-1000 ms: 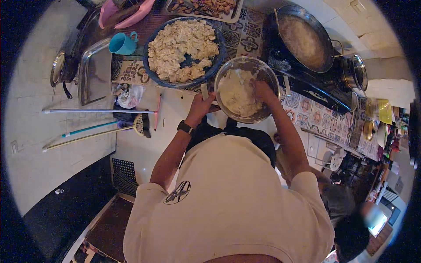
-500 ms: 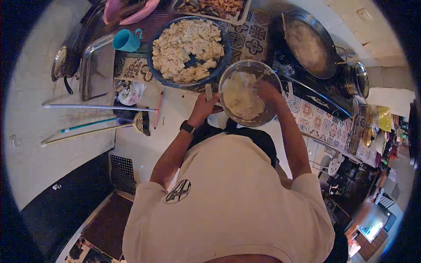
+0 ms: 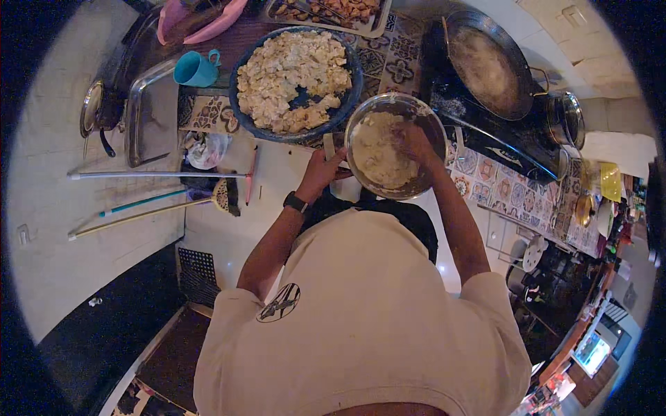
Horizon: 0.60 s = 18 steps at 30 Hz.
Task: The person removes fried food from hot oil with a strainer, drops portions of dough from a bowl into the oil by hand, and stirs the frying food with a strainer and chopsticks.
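A round metal pot (image 3: 436,119) with pale, floury mixture (image 3: 383,147) inside is held in front of me at the counter's edge. My left hand (image 3: 323,170), with a dark watch on its wrist, is closed on the pot's left handle (image 3: 329,144). Inside the pot, my right hand (image 3: 420,147) reaches into the mixture from the right; its fingers are dim and smeared. Left of the pot, a wide dark-blue basin (image 3: 236,114) holds a heap of pale coated pieces (image 3: 291,76), with a gap near its front.
On the stove (image 3: 479,135) at the right sits a large wok (image 3: 485,69) of bubbling liquid. A teal mug (image 3: 196,69), a metal tray (image 3: 149,114) and a tray of browned pieces (image 3: 378,24) surround the basin. Brooms (image 3: 152,175) lean at the left.
My right hand has shifted slightly left and up within the pot, and the mixture's surface looks different. My left hand keeps its hold on the handle.
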Available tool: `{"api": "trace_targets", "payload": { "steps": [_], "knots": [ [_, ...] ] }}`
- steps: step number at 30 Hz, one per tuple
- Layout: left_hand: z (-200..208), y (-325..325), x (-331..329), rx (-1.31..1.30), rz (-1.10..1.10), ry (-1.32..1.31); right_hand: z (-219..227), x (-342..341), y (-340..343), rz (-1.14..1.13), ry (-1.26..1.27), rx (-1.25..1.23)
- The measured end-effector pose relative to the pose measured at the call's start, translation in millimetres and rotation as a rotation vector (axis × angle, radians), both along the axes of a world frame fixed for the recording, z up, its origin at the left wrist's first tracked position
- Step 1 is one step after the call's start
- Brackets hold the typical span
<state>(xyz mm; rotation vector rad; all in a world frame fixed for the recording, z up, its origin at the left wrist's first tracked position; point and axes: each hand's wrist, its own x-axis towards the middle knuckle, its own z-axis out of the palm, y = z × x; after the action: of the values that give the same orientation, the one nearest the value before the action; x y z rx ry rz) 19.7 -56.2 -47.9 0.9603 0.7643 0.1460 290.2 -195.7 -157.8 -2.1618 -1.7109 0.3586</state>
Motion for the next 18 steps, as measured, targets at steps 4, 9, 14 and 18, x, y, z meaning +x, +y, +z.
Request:
{"api": "trace_targets", "payload": {
  "steps": [4, 9, 14, 18],
  "knots": [
    [0, 1, -4, 0.043, -0.027, 0.055, 9, -21, 20, 0.013, -0.106, -0.344],
    [-1, -3, -1, 0.049, -0.001, 0.060, 31, -15, 20, -0.029, 0.002, -0.102],
    [-9, -10, -5, 0.266, -0.014, -0.030, 99, -23, 6, -0.253, 0.143, 0.040],
    [-29, -2, -6, 0.667, -0.172, -0.076, 147, -14, 0, -0.242, 0.370, 0.182]
  ]
}}
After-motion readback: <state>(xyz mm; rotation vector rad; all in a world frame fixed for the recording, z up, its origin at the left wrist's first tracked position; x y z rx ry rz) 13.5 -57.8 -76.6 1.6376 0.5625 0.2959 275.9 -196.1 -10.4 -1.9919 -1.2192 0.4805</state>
